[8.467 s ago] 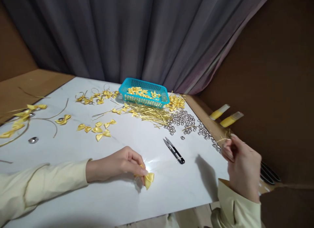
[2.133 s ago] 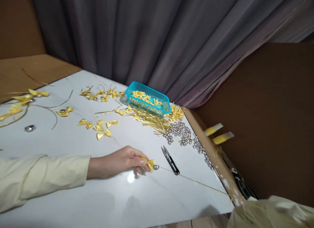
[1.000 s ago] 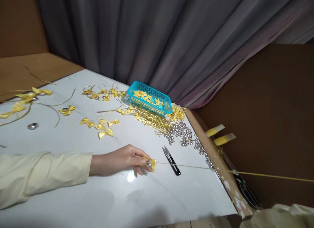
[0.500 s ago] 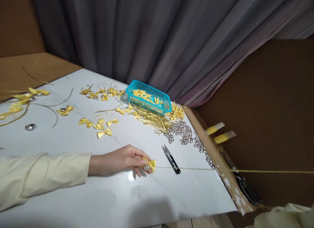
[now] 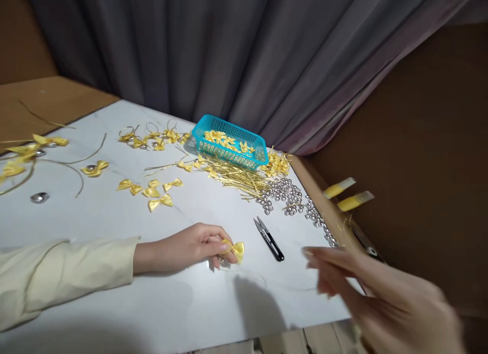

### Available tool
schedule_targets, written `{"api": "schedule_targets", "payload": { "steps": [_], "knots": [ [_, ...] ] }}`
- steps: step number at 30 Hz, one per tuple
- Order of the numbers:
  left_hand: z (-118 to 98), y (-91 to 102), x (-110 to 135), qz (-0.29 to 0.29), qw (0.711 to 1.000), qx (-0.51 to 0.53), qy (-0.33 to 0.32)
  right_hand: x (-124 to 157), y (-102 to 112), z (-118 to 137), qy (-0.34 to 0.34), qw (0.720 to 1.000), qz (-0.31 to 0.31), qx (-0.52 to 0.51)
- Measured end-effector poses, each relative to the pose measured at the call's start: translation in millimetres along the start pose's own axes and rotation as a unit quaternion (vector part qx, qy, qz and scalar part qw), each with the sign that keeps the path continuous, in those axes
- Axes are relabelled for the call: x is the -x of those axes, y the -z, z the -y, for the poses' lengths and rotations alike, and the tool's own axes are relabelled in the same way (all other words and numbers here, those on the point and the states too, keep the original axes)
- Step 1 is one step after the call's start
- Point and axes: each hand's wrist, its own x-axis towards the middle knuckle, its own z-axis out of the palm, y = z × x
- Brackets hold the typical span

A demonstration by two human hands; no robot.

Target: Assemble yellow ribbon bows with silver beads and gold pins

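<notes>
My left hand (image 5: 186, 250) is closed, pinching a yellow ribbon bow (image 5: 238, 251) between thumb and fingers just above the white tabletop. A silver bead (image 5: 221, 260) shows partly below the bow, half hidden by the fingers. From there a thin gold thread (image 5: 263, 279) runs slackly rightward to the fingertips of my right hand (image 5: 381, 293). That hand is blurred, its fingers curled together around the thread's end. Black-handled thread snips (image 5: 269, 239) lie between the two hands, touched by neither.
A blue basket (image 5: 263, 153) of yellow bows stands at the back, beside gold cords (image 5: 240, 176) and silver beads (image 5: 284, 190). Loose bows (image 5: 151, 188) and beaded bows lie to the left. Two yellow tubes (image 5: 354, 201) and large scissors (image 5: 366, 242) are at the right edge.
My right hand has come into view from the right, and the thread, taut before, now hangs slack. The bow has turned slightly in my left hand, hiding more of the bead.
</notes>
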Motion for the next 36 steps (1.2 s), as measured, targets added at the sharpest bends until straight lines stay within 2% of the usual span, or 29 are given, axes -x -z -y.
{"api": "schedule_targets", "payload": {
  "steps": [2, 5, 9, 12, 17, 36],
  "knots": [
    [0, -1.1, 1, -0.005, 1.000, -0.022, 0.003, -7, -27, 7, -0.034, 0.995, 0.077, -0.060],
    [0, -2.7, 3, -0.015, 0.999, -0.052, 0.009, -11, -65, 11, -0.125, 0.972, 0.145, -0.135],
    [0, -4.3, 3, -0.027, 0.997, -0.075, 0.021, -9, -90, 14, -0.217, 0.926, 0.194, -0.240],
    [1, -4.5, 3, -0.034, 0.996, -0.080, 0.022, -9, -94, 16, -0.257, 0.897, 0.205, -0.296],
    [3, -5.0, 3, -0.041, 0.996, -0.080, 0.024, -9, -94, 16, -0.270, 0.877, 0.204, -0.342],
    [4, -5.1, 4, -0.040, 0.996, -0.071, 0.023, -8, -95, 15, -0.306, 0.842, 0.196, -0.398]
  ]
}}
